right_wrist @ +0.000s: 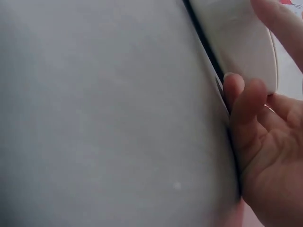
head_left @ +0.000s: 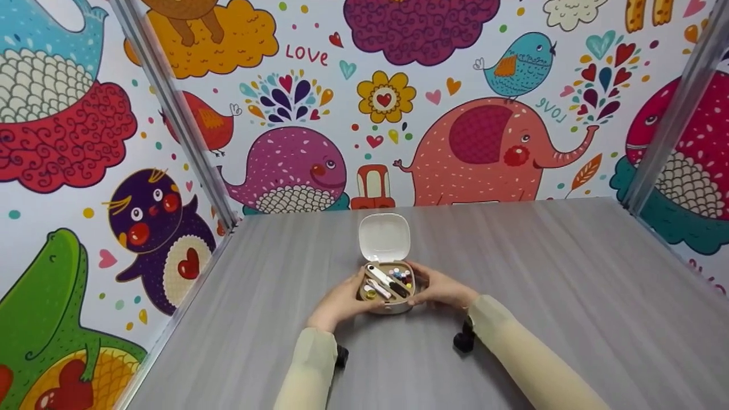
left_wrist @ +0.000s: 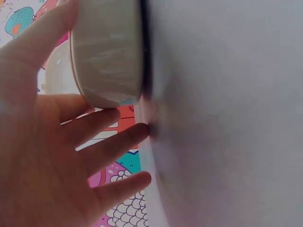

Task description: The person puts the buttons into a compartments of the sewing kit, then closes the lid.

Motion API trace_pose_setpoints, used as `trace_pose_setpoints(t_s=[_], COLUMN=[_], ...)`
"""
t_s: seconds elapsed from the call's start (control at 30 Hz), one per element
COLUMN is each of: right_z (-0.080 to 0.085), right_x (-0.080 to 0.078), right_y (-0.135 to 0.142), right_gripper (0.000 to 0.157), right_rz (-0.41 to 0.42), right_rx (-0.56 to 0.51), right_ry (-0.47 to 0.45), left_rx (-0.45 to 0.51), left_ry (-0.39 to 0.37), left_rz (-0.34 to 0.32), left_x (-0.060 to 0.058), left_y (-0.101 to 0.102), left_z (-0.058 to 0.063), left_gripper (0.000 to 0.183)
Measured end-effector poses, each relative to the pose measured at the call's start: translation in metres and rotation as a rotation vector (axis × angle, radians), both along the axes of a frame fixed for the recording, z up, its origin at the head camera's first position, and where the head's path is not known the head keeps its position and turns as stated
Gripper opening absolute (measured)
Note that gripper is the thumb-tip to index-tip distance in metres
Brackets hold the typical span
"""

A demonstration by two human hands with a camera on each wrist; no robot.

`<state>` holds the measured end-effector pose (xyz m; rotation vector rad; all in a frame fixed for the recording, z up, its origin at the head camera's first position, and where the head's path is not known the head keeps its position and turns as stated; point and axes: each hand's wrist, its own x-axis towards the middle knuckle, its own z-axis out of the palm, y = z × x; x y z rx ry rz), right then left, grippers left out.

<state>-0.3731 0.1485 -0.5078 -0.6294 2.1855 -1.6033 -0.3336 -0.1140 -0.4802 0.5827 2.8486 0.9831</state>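
A small white sewing kit box (head_left: 392, 309) sits on the table with its lid (head_left: 384, 237) raised at the back. Inside, a tan insert carries a black-and-white tool (head_left: 388, 281), slim white items (head_left: 379, 288), a yellow round piece (head_left: 370, 294) and several small coloured pieces (head_left: 402, 276) at the right. My left hand (head_left: 342, 300) holds the box's left side, thumb at the front; in the left wrist view, the lower fingers spread off its wall (left_wrist: 106, 52). On the opposite side my right hand (head_left: 447, 289) grips it between thumb and fingers, some curled near the tabletop in the right wrist view.
The grey wood-grain table (head_left: 547, 267) extends around the box on all sides. Panels printed with cartoon animals (head_left: 296, 165) stand behind and at both sides, joined by metal posts (head_left: 176, 114). A black wrist device (head_left: 464, 340) hangs under the right sleeve.
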Motion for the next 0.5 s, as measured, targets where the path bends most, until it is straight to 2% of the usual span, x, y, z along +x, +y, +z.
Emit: trace_pose_setpoints(t_s=[0.5], right_z=[0.000], right_x=[0.001], right_y=[0.001], right_gripper=[0.097], right_rz=[-0.033], right_rx=[0.012], right_ry=[-0.041], left_rx=[-0.087], left_ry=[-0.024], left_rz=[-0.019], left_x=[-0.005], left_y=[-0.003], left_z=[0.012], left_gripper=[0.103])
